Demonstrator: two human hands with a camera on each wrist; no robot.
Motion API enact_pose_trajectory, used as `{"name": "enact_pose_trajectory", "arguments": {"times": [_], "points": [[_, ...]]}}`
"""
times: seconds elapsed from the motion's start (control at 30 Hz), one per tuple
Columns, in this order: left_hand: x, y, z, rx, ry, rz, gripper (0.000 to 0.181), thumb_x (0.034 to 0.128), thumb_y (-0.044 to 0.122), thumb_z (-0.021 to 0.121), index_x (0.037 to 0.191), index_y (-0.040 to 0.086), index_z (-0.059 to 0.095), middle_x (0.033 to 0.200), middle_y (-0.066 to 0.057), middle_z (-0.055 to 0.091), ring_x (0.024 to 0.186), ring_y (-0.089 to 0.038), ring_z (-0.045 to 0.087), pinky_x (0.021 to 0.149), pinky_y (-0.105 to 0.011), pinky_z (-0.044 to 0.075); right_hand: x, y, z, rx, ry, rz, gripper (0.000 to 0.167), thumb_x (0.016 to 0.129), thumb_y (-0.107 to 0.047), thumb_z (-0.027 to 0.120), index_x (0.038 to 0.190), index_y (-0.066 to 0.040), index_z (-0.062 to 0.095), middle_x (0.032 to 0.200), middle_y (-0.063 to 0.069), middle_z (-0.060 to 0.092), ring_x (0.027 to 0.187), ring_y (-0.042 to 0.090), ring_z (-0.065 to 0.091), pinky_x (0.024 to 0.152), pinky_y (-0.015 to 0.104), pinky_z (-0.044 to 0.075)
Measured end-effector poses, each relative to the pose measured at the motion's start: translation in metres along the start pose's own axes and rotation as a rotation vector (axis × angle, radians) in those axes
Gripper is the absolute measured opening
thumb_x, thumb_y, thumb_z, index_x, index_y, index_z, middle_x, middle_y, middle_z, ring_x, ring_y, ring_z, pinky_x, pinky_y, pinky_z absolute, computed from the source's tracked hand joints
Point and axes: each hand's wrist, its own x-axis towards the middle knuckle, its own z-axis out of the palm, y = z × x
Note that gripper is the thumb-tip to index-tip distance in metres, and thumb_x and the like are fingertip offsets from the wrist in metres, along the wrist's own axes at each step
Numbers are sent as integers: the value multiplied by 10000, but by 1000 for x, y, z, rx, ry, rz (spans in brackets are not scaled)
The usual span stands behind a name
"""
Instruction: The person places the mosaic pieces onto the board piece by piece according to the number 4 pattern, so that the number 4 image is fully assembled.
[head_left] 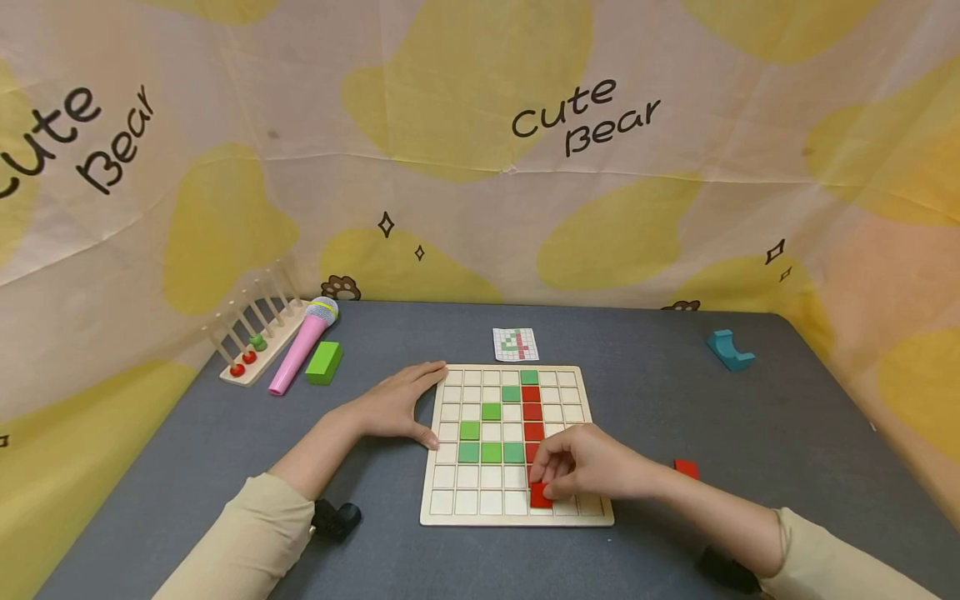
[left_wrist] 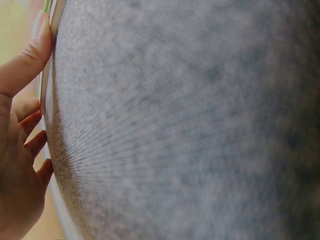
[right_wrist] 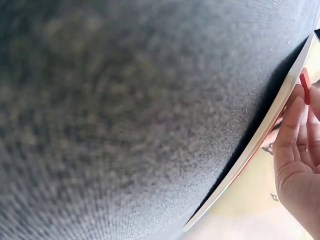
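A wooden grid board (head_left: 442, 477) lies on the table with several green tiles (head_left: 491, 411) and a column of red tiles (head_left: 532, 412) set in its squares. My left hand (head_left: 393, 404) rests at the board's left edge, thumb and fingertips touching it, fingers spread. Between the thumb and fingers of my right hand (head_left: 596, 462) is a red tile (head_left: 540, 496), pinched low over the board near the column's lower end. In the right wrist view that red tile (right_wrist: 305, 86) looks tilted above the board surface. The right fingers hide some squares.
Behind the board lies a small pattern card (head_left: 515, 344). A loose red tile (head_left: 686, 468) is right of the board, partly behind the forearm. At left are a peg rack (head_left: 270, 337), a pink toy microphone (head_left: 300, 350) and a green block (head_left: 324, 363); a teal curved block (head_left: 730, 350) sits far right.
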Motion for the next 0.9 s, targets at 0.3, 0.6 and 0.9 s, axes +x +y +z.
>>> {"name": "enact_pose_trajectory", "arguments": {"times": [0.3, 0.6, 0.9], "points": [[-1, 0, 0, -6, -7, -15, 1134, 691, 576, 818, 1565, 96, 279, 1648, -96, 258, 1528, -372, 231, 1167, -642, 259, -1, -1, 4, -78, 19, 19, 105, 777, -72, 806, 806, -141, 732, 721, -37, 702, 624, -16, 589, 613, 184, 528], [-2, 1, 0, -4, 3, -5, 1134, 687, 579, 820, 1561, 89, 289, 1643, -103, 268, 1516, -375, 258, 1161, -634, 278, -1, -2, 6, -100, 32, 8, 114, 756, -56, 821, 778, -131, 738, 713, -51, 710, 608, -37, 581, 605, 184, 533], [-1, 1, 0, -3, 4, -1, 1129, 689, 574, 820, 1561, 91, 291, 1643, -100, 270, 1515, -377, 259, 1159, -633, 281, -1, 1, 8, -130, 51, 5, 120, 742, -55, 828, 759, -140, 746, 694, -67, 709, 599, -58, 579, 596, 177, 530]]}}
